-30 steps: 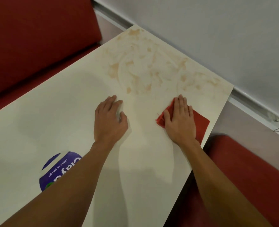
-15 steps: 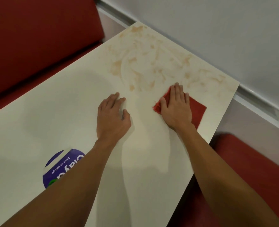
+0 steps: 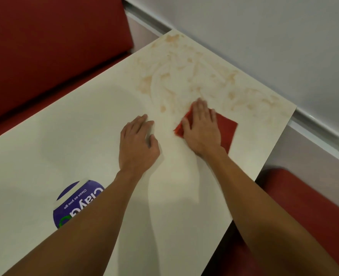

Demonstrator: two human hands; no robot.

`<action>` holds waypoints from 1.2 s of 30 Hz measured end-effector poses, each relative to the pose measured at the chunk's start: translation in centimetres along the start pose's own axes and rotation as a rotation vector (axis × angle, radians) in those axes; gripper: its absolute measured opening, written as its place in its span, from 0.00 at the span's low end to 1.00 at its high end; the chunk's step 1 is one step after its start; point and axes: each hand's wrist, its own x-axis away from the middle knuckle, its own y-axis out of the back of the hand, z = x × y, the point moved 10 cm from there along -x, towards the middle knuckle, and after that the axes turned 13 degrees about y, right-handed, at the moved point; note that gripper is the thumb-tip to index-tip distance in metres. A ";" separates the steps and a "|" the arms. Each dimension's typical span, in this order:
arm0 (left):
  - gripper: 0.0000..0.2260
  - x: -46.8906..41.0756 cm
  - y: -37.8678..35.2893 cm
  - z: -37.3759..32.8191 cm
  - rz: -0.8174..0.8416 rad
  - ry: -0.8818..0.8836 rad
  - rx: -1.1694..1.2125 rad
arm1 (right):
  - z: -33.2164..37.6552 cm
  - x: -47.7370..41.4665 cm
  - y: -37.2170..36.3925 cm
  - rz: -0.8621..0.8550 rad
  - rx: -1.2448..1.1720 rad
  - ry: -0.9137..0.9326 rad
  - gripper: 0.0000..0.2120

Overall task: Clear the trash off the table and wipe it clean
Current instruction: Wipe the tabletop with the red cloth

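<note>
On the cream table (image 3: 65,136), a purple round "Clean as you go" sticker (image 3: 75,198) shows at 7 o'clock, partly hidden by the left forearm. The left hand (image 3: 137,145) lies palm-down near the centre, fingers straight, holding nothing. At its 3 o'clock the right hand (image 3: 201,126) presses flat on a red cloth (image 3: 227,129), with orange-brown smears (image 3: 184,72) spread from 12 to 2 o'clock beyond.

Right grip (image 3: 201,128) flat, fingers straight, pressing a red square cloth (image 3: 227,129) onto the cream laminate surface (image 3: 84,126) at the near edge of orange-brown smeared stains (image 3: 184,72), left grip (image 3: 137,144) flat beside it, round purple sticker (image 3: 79,202) nearer.
</note>
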 end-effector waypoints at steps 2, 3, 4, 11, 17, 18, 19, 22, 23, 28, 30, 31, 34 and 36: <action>0.21 0.0 0.0 0.0 -0.004 -0.006 -0.020 | 3.5 2.4 -0.1 0.042 0.015 0.244 0.33; 0.21 0.0 0.1 -0.1 -0.013 -0.006 -0.026 | 4.0 4.3 -0.1 0.060 0.019 0.335 0.33; 0.21 0.1 0.2 0.0 -0.024 0.001 -0.029 | 3.6 5.9 0.0 0.071 0.018 0.376 0.32; 0.20 0.0 0.6 0.4 -0.048 0.057 -0.053 | -0.8 -1.1 -0.1 -0.003 0.008 -0.041 0.36; 0.19 0.1 0.8 0.5 -0.072 0.066 -0.057 | 1.3 4.7 -0.1 0.086 0.020 0.361 0.33; 0.19 0.0 0.8 0.5 -0.073 0.068 -0.054 | -0.5 4.5 0.2 0.070 0.025 0.299 0.33; 0.18 0.0 0.8 0.6 -0.073 0.074 -0.053 | -2.0 3.7 0.4 0.051 0.038 0.210 0.33; 0.19 0.0 0.9 0.6 -0.074 0.084 -0.045 | -2.7 -0.6 0.1 0.008 0.026 -0.022 0.35; 0.19 0.0 0.9 0.6 -0.074 0.084 -0.040 | -2.0 -1.9 -0.1 0.002 0.009 -0.043 0.35; 0.20 0.0 0.8 0.7 -0.074 0.092 -0.043 | 2.4 1.0 -0.7 0.051 0.008 0.220 0.34; 0.20 0.0 0.9 0.9 -0.075 0.100 -0.039 | 2.3 4.5 -0.5 0.060 0.005 0.252 0.34; 0.20 0.0 0.9 0.9 -0.073 0.105 -0.031 | 1.9 5.6 -0.4 0.063 -0.003 0.241 0.34; 0.20 -0.9 1.1 1.0 -0.064 0.122 -0.038 | 1.0 6.6 -0.5 0.065 0.023 0.204 0.34; 0.21 -2.3 1.3 1.4 -0.050 0.115 -0.095 | 0.5 5.7 -0.6 0.031 0.054 0.154 0.33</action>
